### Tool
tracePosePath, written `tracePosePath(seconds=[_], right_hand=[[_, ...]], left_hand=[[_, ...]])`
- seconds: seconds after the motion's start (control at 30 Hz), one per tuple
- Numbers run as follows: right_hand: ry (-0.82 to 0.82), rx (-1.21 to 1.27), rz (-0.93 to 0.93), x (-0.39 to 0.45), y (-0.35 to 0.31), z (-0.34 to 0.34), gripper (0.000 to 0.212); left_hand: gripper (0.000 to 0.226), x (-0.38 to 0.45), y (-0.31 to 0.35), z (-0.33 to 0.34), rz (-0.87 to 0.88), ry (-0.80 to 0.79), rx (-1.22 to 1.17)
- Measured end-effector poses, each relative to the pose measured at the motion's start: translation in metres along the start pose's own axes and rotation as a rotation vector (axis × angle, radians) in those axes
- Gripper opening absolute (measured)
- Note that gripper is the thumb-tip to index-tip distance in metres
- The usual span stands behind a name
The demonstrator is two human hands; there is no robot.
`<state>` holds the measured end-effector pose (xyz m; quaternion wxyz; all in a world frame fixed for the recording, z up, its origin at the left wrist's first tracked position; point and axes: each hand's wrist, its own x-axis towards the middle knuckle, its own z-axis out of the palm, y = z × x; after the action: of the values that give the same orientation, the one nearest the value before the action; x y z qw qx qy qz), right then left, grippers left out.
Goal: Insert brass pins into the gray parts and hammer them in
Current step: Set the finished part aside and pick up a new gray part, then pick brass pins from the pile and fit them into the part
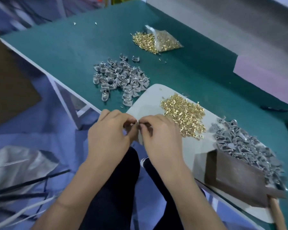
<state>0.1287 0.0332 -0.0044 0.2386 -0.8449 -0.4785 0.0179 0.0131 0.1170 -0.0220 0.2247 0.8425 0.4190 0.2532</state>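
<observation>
**Both hands pinch together at the worktop's near edge**

Green matting covers the worktop [189, 67], which runs off the picture on the right. What the fingers hold is too small and too hidden to name — only a grey speck shows between the fingertips. A clear bag [166, 41] near the far edge lies open, brass pins [145, 42] spilling from its mouth. On a pale board [150, 97] at the near edge lie a second heap of pins [183, 113] and a heap of grey parts [249, 145], partly hidden by a dark block [236, 178]. Another grey pile [120, 78] sits beside the board. The left hand [109, 136] and right hand [160, 138] meet fingertip to fingertip, fingers curled tight.
</observation>
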Motion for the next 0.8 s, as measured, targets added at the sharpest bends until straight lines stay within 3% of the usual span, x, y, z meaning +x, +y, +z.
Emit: tracePosePath(seconds=[0.3,0.6,0.8], right_hand=[[0.034,0.034,0.087,0.045,-0.016,0.024,0.008],[0.032,-0.037,0.057,0.069,-0.024,0.017,0.014],[0.139,-0.009,0.15,0.034,0.027,-0.03,0.015]], left_hand=[[0.01,0.041,-0.016,-0.005,-0.089,0.044,0.056],[0.013,0.057,-0.017,-0.014,-0.118,0.074,0.066],[0.01,0.037,0.004,-0.008,0.097,-0.199,-0.099]])
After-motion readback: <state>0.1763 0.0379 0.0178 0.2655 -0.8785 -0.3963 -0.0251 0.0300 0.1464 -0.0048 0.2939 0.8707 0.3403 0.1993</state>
